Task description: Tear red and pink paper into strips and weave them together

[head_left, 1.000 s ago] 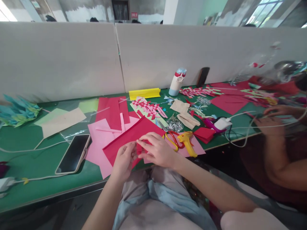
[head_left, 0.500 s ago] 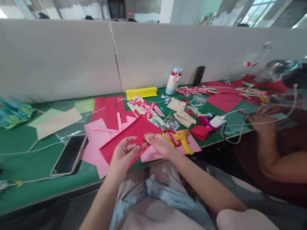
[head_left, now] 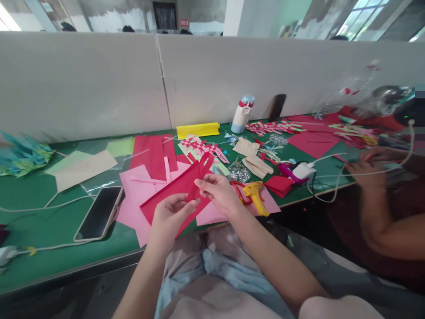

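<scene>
Near left, rectangular black-screened phone [head_left: 98, 213] in pale case, flat on green worktop [head_left: 43, 221]. Rightward, left hand [head_left: 169, 216]: fingers pinching narrow looped red paper strip [head_left: 202, 170] above large red paper sheet [head_left: 162, 192]. Right hand [head_left: 217, 192]: fingers closed on same strip. Further right, yellow pistol-shaped glue gun [head_left: 255, 195].

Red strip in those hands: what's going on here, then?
A person is holding a red strip, bent into a loop. The left hand grasps its lower part; the right hand pinches it higher up. Beyond them, a larger red sheet lies partly over pink paper. A yellow glue gun lies to the right, in neither hand.
</scene>
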